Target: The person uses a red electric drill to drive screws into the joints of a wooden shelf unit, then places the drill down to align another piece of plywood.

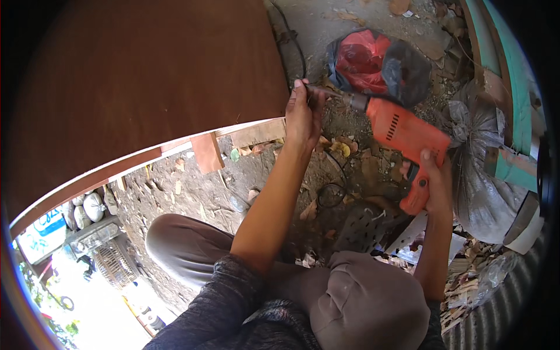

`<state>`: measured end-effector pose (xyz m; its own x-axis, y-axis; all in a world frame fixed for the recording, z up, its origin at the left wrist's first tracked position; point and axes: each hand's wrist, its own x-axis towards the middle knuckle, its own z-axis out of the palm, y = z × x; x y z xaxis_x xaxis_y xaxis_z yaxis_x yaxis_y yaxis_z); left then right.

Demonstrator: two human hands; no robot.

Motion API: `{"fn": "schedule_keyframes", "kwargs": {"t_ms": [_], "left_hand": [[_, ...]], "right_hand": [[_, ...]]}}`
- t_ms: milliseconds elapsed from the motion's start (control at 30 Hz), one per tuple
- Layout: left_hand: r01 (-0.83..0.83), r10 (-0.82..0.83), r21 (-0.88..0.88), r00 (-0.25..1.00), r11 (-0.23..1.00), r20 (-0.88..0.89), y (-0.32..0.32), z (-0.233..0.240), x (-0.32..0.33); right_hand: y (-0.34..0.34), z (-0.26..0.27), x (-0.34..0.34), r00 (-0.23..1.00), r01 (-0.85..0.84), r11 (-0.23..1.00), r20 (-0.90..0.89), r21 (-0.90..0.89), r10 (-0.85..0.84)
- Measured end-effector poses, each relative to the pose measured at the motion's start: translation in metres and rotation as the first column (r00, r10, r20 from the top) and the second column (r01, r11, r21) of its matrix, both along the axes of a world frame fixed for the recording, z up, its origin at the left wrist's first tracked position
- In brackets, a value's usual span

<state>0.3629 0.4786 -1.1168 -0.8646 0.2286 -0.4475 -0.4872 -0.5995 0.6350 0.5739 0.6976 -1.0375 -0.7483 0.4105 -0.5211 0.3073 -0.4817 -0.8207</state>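
Note:
My right hand (pixel 437 179) is wrapped around the handle of an orange electric drill (pixel 407 131), its fingers near the black trigger. The drill is tilted, with its dark chuck (pixel 358 101) towards the left. A slim drill bit (pixel 328 91) runs from the chuck to my left hand (pixel 305 109), whose thumb and fingertips pinch its far end. A black cable (pixel 299 48) comes down from the top and meets the view of my left fingertips; whether they also hold it I cannot tell. My left hand is beside the corner of a large brown wooden panel (pixel 153 65).
Beyond the drill lies a black plastic bag with a red one (pixel 363 52). A tied grey sack (pixel 477 183) stands at the right, near green-painted boards (pixel 518 87). Wooden blocks (pixel 207 152) sit under the panel's edge. A cable loop (pixel 331 195) and dry leaves lie on the dirt.

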Motion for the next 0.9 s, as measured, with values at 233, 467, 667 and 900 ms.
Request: {"fn": "schedule_keyframes", "kwargs": {"t_ms": [233,467,667,900], "left_hand": [[-0.205,0.208,-0.094,0.978,0.974,0.019,0.034,0.006,-0.052],[-0.272,0.268,-0.099,0.962,0.957,-0.053,0.04,-0.004,-0.081],[-0.237,0.229,-0.123,0.971,0.964,-0.073,0.036,-0.006,-0.088],[-0.216,0.205,-0.104,0.973,0.971,-0.107,0.051,0.003,-0.116]], "right_hand": [[0.05,-0.018,-0.079,0.985,-0.17,0.985,-0.018,0.013,0.17],[0.061,-0.025,-0.132,0.974,-0.221,0.971,-0.019,0.095,0.224],[0.082,-0.03,-0.165,0.958,-0.286,0.943,0.019,0.171,0.287],[0.093,-0.046,-0.182,0.959,-0.27,0.939,-0.026,0.214,0.281]]}}
